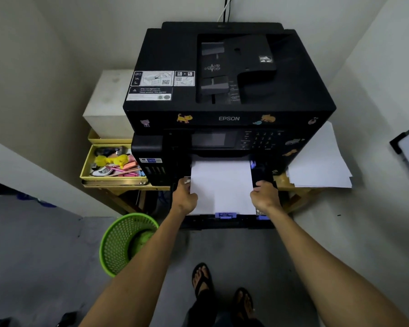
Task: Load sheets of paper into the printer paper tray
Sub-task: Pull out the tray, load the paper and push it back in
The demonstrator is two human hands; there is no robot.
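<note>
You have white paper point(221, 185) lying flat in the pulled-out black tray point(227, 221), far edge under the black printer point(222, 67).

printer point(224, 74): black, white "EPSON" lettering, orange and grey animal stickers along its front, white label panels at 10 o'clock on the lid
sheets of paper point(221, 185): plain white
paper tray point(224, 220): black with lilac-blue guide clips
loose paper stack point(321, 161): white, at 3 o'clock of the printer
waste basket point(125, 241): bright green mesh, at 7 o'clock
drawer point(87, 166): yellow, holding yellow, pink and orange bits
box point(109, 105): off-white
floor point(45, 256): grey
sandals point(202, 277): black
</note>
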